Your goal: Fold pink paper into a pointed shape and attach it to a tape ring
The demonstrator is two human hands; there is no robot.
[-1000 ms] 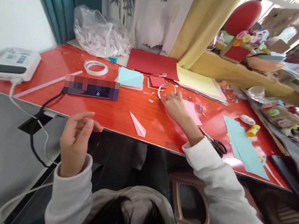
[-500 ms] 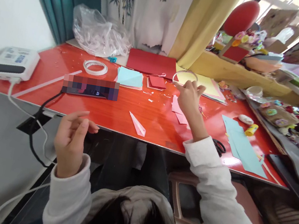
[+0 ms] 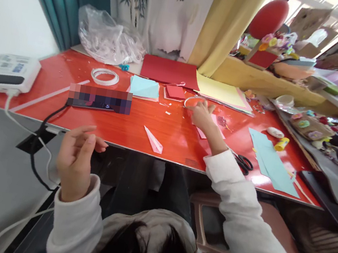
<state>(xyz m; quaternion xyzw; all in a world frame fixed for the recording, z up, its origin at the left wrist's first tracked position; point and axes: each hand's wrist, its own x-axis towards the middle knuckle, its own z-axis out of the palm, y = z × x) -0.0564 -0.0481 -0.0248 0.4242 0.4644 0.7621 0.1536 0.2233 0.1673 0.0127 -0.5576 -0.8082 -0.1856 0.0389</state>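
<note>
Head view: right hand [image 3: 202,114] pinches a thin ring [image 3: 190,101] down near the table's [image 3: 124,123] far edge, beside one pink paper [image 3: 213,123]. Left hand [image 3: 74,158], loosely open and empty, hovers off the near edge. Judged: setting the ring down; releasing it needs care. One scissors [image 3: 244,162], one tape roll [image 3: 105,76].
</note>
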